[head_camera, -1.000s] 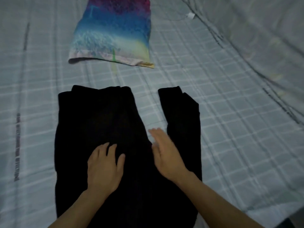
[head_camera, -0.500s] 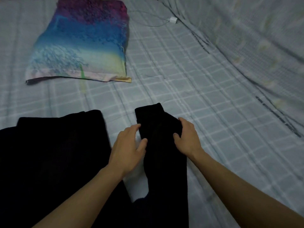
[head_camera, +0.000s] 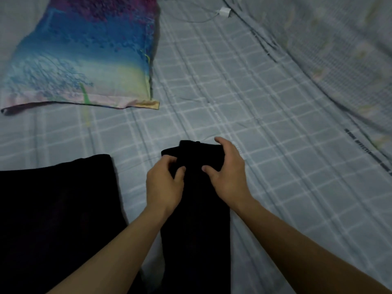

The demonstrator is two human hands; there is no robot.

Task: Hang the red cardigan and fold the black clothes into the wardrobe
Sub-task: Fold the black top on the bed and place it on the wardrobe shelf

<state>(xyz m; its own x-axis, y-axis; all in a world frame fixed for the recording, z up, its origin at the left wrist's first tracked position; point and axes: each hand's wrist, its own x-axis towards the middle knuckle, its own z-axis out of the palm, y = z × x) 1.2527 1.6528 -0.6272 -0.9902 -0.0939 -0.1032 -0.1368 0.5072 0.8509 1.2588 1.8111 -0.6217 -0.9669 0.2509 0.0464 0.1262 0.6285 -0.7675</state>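
Observation:
A black garment lies spread on the bed; its wide body (head_camera: 55,219) fills the lower left. A long black sleeve (head_camera: 197,225) runs up the middle. My left hand (head_camera: 164,183) pinches the sleeve's left edge near its far end. My right hand (head_camera: 228,170) grips the right edge of that same end, fingers curled over the cuff. The cuff end looks bunched between both hands. No red cardigan or wardrobe is in view.
The bed is covered by a grey checked sheet (head_camera: 265,124). A colourful blue, purple and yellow pillow (head_camera: 84,54) lies at the back left. A white charger plug with a cable (head_camera: 224,12) rests at the top. A rumpled grey blanket (head_camera: 339,49) rises on the right.
Both hands left the garment's body and moved right onto the sleeve. They have now closed on its far end, which is drawn back toward me and bunched.

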